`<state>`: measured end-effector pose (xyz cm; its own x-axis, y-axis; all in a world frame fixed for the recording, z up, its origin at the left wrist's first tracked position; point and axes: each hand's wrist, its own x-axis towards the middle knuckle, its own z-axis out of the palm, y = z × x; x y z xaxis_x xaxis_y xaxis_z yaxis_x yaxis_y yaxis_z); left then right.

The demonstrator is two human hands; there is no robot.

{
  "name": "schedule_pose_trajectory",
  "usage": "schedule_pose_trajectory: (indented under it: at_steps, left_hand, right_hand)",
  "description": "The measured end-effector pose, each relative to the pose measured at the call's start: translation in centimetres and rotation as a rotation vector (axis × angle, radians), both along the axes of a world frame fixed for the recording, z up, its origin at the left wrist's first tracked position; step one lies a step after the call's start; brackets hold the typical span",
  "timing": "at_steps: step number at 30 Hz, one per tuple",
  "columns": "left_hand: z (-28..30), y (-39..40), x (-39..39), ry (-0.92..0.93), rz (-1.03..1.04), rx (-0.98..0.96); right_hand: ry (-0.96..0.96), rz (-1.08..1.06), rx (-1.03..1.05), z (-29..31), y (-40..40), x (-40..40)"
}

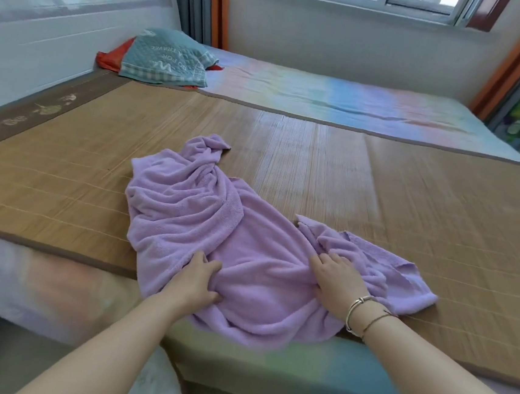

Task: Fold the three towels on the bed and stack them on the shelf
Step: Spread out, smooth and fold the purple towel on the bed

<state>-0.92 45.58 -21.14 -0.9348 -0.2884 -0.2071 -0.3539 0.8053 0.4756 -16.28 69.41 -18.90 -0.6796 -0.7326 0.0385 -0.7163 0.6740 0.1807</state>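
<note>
A crumpled purple towel (216,240) lies at the lower centre of the frame on the bamboo mat (411,192) covering the bed (326,89) — unfolded, its near edge drooping over the bedside. The left hand (195,281) bunches a fold between thumb and fingers, while the right hand (338,279) lies on the cloth with fingers curled into its wrinkles, apparently gripping too. This looks like the spreading-out step — next, the towel likely needs pulling flat before any fold; no shelf or other towels are in view.
</note>
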Motion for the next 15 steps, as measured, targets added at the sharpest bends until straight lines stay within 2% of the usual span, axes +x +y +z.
schedule_pose_trajectory:
  at_steps: [2,5,8,10,11,12,14,15]
  left_hand:
    - [1.0,-0.1,-0.1,0.090,-0.003,0.027]
    - [2.7,-0.1,-0.4,0.241,-0.001,0.001]
    - [6.1,0.9,-0.4,0.402,0.048,0.185]
    - [8.7,1.6,-0.2,0.530,0.004,0.202]
    - [10.1,2.0,0.2,0.564,-0.053,0.184]
    - [11.5,2.2,0.7,0.535,-0.122,0.141]
    - [14.5,1.9,1.8,0.341,-0.250,-0.055]
    - [15.9,0.9,2.1,0.207,-0.286,-0.208]
  right_hand:
    - [-0.037,0.056,-0.003,1.5,0.2,0.8]
    - [-0.063,0.009,-0.109,3.4,0.9,1.8]
    - [0.009,0.032,-0.262,5.6,1.5,2.6]
    - [0.021,0.030,-0.164,7.3,2.1,3.2]
    - [0.117,0.112,-0.065,8.2,2.7,3.6]
    - [0.140,0.128,0.061,9.6,3.3,4.4]
    - [0.079,0.150,0.197,12.5,5.1,5.7]
    - [0.061,0.152,0.174,13.6,5.9,6.0]
